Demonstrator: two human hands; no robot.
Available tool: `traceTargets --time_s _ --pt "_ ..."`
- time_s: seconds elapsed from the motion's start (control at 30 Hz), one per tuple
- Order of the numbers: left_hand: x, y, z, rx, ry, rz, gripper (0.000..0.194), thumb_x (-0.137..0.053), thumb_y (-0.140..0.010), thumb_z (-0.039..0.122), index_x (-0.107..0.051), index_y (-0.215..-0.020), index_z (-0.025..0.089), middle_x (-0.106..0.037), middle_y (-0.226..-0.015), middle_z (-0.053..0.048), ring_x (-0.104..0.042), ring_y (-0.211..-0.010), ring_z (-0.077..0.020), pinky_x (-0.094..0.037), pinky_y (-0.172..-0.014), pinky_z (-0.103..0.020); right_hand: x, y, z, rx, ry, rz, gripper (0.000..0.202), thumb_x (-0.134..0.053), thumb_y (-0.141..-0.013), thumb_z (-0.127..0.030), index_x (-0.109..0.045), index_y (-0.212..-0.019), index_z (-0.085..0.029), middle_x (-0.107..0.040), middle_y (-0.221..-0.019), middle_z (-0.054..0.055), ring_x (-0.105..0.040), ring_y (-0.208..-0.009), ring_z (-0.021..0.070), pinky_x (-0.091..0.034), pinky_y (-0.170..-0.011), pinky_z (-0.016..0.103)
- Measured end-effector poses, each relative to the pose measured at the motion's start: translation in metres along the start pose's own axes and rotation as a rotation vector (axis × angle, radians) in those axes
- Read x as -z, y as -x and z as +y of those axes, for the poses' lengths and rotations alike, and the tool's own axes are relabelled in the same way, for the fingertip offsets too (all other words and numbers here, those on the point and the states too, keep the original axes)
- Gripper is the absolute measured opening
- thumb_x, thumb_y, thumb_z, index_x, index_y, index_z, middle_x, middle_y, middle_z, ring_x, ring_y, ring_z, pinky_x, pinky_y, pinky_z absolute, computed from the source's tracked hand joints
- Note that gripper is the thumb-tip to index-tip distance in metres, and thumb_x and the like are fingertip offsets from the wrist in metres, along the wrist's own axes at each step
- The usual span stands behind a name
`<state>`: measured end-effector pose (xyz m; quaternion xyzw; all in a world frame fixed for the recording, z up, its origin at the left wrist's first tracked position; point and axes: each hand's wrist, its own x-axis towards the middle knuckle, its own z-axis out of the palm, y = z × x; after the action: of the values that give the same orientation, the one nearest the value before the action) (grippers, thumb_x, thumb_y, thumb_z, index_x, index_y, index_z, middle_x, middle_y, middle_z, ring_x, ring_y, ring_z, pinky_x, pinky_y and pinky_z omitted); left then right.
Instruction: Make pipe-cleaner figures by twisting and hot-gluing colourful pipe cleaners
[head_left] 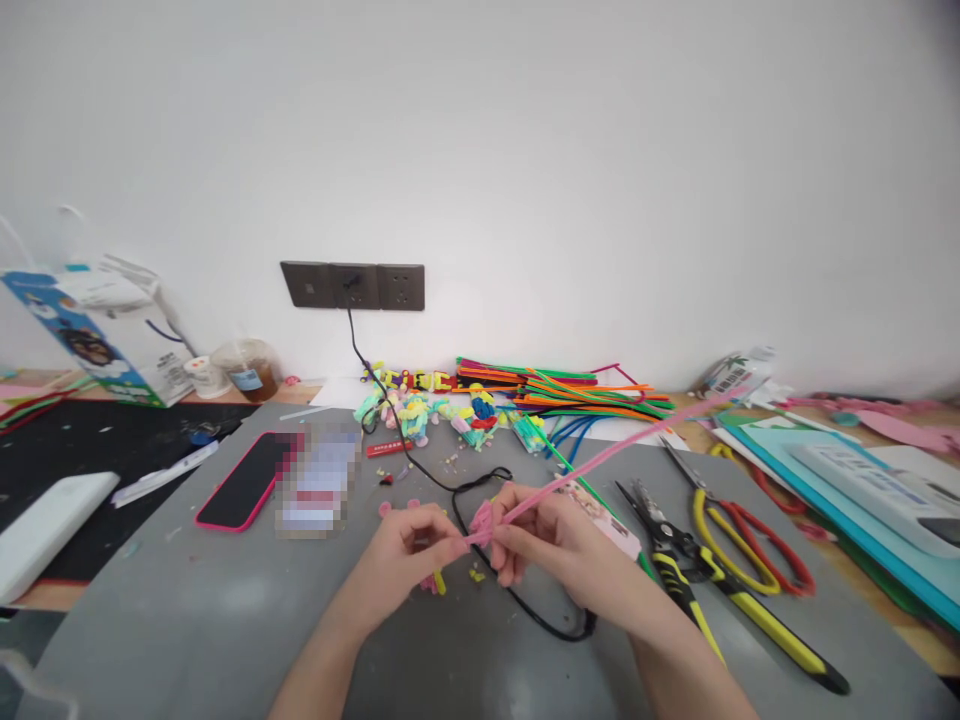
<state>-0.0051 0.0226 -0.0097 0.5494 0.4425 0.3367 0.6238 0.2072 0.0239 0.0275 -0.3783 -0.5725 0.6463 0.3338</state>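
Note:
A pink pipe cleaner [600, 458] is held between both hands above the grey mat. Its long straight end sticks out up and to the right, while a small coiled part sits between the fingertips. My left hand [405, 560] pinches the short end to the left of the coil. Around the coil and the base of the long end, my right hand [544, 540] closes thumb and fingers. Below the hands, small pink and yellow pieces [435, 582] lie on the mat, partly hidden by the left hand.
Pliers [679, 545] and scissors [739, 540] lie at the right. A black cable [420, 462] runs from the wall socket across the mat. Coloured pipe cleaners [555, 388] are heaped at the back. A phone [251, 482] lies left; a drink cup [251, 372] stands behind it.

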Motion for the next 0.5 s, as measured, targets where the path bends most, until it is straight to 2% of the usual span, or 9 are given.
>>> traceTargets --time_s 0.17,0.23,0.27,0.33,0.4,0.5 --pt "0.002 0.003 0.008 0.055 -0.119 -0.238 0.026 -0.075 -0.078 0.038 -0.067 -0.069 0.016 -0.059 -0.069 0.001 -0.049 -0.063 -0.0106 -0.038 -0.060 -0.022 0.002 -0.007 0.000 -0.118 0.025 -0.150 0.031 -0.071 -0.085 -0.049 -0.061 -0.086 -0.019 -0.069 -0.071 0.000 -0.064 -0.062 0.0137 -0.050 -0.060 0.026" --pt "0.002 0.003 0.007 0.044 -0.089 -0.271 0.025 -0.075 -0.078 0.038 -0.067 -0.070 0.016 -0.061 -0.072 0.000 -0.050 -0.066 -0.0115 -0.039 -0.062 -0.023 0.001 -0.011 0.002 -0.084 -0.008 -0.147 0.031 -0.074 -0.084 -0.047 -0.061 -0.084 -0.020 -0.069 -0.071 0.000 -0.064 -0.062 0.0137 -0.049 -0.060 0.025" --pt "0.003 0.002 0.006 0.031 -0.053 -0.248 0.025 -0.075 -0.078 0.039 -0.067 -0.071 0.016 -0.061 -0.074 0.000 -0.051 -0.066 -0.0117 -0.040 -0.062 -0.023 0.000 -0.013 0.004 -0.035 -0.031 -0.112 0.030 -0.074 -0.084 -0.047 -0.061 -0.082 -0.019 -0.069 -0.071 0.000 -0.064 -0.063 0.0136 -0.049 -0.060 0.025" --pt "0.002 0.000 0.003 -0.030 0.018 -0.092 0.028 -0.073 -0.081 0.043 -0.067 -0.071 0.017 -0.058 -0.074 0.001 -0.051 -0.064 -0.0113 -0.040 -0.060 -0.023 -0.006 -0.016 0.013 0.090 -0.087 0.005 0.029 -0.074 -0.085 -0.046 -0.062 -0.080 -0.019 -0.067 -0.072 0.000 -0.064 -0.065 0.0134 -0.049 -0.060 0.024" --pt "-0.003 -0.004 -0.002 -0.118 0.068 0.128 0.032 -0.071 -0.082 0.046 -0.067 -0.069 0.017 -0.055 -0.071 0.001 -0.049 -0.062 -0.0109 -0.039 -0.057 -0.022 -0.016 -0.021 0.027 0.188 -0.152 0.122 0.028 -0.075 -0.084 -0.044 -0.064 -0.078 -0.019 -0.066 -0.077 0.001 -0.065 -0.068 0.0138 -0.050 -0.061 0.025" --pt "-0.020 -0.011 -0.010 -0.234 0.195 0.401 0.035 -0.075 -0.078 0.048 -0.067 -0.066 0.017 -0.057 -0.067 0.001 -0.050 -0.063 -0.0114 -0.040 -0.056 -0.021 -0.036 -0.028 0.056 0.260 -0.284 0.268 0.029 -0.078 -0.080 -0.046 -0.066 -0.077 -0.020 -0.066 -0.087 0.002 -0.067 -0.073 0.0161 -0.053 -0.063 0.027"
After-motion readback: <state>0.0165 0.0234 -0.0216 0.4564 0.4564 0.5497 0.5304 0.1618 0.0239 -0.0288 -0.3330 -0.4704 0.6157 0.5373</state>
